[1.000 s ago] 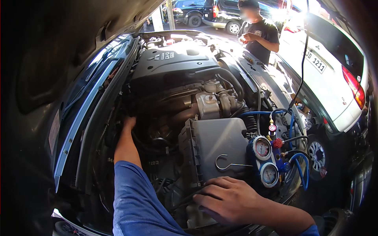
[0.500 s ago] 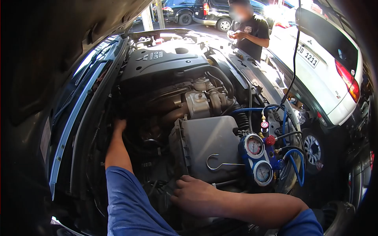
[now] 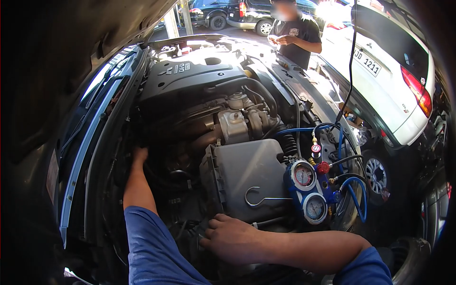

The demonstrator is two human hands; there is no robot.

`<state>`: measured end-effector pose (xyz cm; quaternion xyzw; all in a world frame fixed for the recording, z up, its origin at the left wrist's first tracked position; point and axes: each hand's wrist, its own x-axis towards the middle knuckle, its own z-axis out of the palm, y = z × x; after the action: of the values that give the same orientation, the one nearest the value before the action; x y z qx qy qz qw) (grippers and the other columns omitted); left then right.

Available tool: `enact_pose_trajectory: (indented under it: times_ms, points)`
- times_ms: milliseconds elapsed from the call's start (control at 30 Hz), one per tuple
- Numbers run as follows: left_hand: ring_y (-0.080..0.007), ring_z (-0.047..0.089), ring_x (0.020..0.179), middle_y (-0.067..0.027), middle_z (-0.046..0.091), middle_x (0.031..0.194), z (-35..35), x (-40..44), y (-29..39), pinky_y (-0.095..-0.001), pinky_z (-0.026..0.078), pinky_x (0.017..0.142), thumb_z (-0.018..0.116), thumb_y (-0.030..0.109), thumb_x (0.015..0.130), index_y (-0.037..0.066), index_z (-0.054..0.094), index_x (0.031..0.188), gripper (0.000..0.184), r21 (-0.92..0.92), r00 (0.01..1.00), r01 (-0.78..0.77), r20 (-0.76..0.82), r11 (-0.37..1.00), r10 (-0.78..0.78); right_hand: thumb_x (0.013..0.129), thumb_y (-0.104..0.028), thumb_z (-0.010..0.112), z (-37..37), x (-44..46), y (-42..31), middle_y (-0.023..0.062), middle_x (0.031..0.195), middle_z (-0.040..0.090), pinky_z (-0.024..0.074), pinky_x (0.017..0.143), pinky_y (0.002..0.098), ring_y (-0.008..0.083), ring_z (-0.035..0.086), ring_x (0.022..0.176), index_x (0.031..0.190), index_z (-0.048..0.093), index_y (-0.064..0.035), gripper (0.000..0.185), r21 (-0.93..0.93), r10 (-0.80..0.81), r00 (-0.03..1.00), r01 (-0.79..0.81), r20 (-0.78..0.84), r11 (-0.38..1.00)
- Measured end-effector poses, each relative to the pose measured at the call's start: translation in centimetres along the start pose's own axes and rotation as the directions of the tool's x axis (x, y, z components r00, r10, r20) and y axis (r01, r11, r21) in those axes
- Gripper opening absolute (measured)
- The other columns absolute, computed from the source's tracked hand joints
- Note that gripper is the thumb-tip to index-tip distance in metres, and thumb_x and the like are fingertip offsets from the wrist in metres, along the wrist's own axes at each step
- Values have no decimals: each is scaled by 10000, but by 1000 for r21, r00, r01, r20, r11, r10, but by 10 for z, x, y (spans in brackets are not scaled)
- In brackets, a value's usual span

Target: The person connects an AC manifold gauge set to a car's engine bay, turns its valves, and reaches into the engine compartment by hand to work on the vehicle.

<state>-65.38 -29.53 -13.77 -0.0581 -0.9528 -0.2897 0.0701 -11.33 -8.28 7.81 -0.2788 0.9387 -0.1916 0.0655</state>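
Observation:
My left hand (image 3: 139,155) reaches deep into the dark gap between the engine and the firewall side. Its fingers disappear in shadow, so whatever they touch is hidden. Beside the near edge of the grey air filter box (image 3: 249,175), my right hand (image 3: 232,239) rests low with its fingers curled downward. The fingertips are out of sight, and I cannot make out what they grip. On the box lies a bent metal hook (image 3: 254,203), attached to a blue manifold gauge set (image 3: 308,190) with two round dials.
A large engine cover (image 3: 190,76) lies beyond the metal turbo parts (image 3: 232,124). Blue and black hoses (image 3: 354,183) loop at the right. The hood prop rod (image 3: 350,71) rises there. Across the fender stands a person (image 3: 295,40) with hands together; a white car (image 3: 384,71) is parked nearby.
The view has shifted slightly, so the engine bay sits a little further left. Both my hands keep nearly the same places.

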Motion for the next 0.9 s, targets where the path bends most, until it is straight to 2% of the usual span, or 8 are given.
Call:
enact_pose_trajectory:
  times_ms: [67,267,367,467,567,667,767,900]
  points:
    - [-417,498,1406,-265,570,1462,0,-1,1,-431,403,1143,733,250,843,-39,595,1383,629,-36,999,44,4,998,-44,924,-191,594,1,0,0,114,1010,727,450,993,380,258,638,1094,1094,732,-60,255,9,2,1000,-2,-5,1000]
    - [-401,528,1384,-246,587,1454,-2,-5,2,-433,409,1140,728,209,866,-24,606,1384,580,-39,994,-99,-46,994,97,913,-189,601,6,0,0,112,994,728,457,988,382,266,647,1077,1075,735,-60,247,23,7,998,-5,-64,1000]
    - [-399,507,1404,-247,568,1474,0,3,-6,-433,398,1150,743,237,873,-23,594,1397,604,-107,995,-90,22,990,93,910,-190,603,5,-1,0,114,992,729,460,985,382,267,650,1070,1069,736,-59,245,14,2,997,-1,-72,1000]
    - [-407,497,1409,-253,547,1492,-10,-10,8,-442,397,1152,748,267,883,-24,585,1405,620,-35,997,-44,60,998,46,908,-190,604,8,-1,1,118,991,729,460,984,382,268,650,1070,1066,735,-58,244,11,-3,996,4,-86,1000]
    - [-413,491,1411,-254,527,1509,-7,-9,8,-449,400,1149,742,298,892,-13,572,1421,637,-5,998,-64,10,998,64,906,-190,607,8,0,1,121,990,728,461,984,383,269,650,1069,1065,735,-55,245,16,2,997,-1,-80,1000]
    - [-409,410,1470,-281,438,1568,-13,-8,11,-445,334,1220,694,261,862,-25,424,1527,773,4,992,7,122,1000,-8,903,-188,609,7,0,0,121,989,728,461,983,383,270,650,1068,1064,735,-53,246,24,4,997,-3,-74,1000]
    - [-418,391,1478,-282,426,1573,5,18,-20,-453,329,1226,679,307,873,-5,418,1537,778,59,979,-192,82,980,187,900,-186,609,4,-1,0,121,991,727,461,983,382,270,650,1067,1064,736,-53,246,24,2,997,0,-72,1000]
    - [-424,394,1473,-276,427,1574,5,17,-14,-457,335,1223,673,319,877,5,419,1538,775,131,970,-234,105,963,221,901,-182,606,6,-1,0,117,991,726,458,987,381,266,649,1068,1065,736,-55,244,16,-4,996,6,-90,1000]
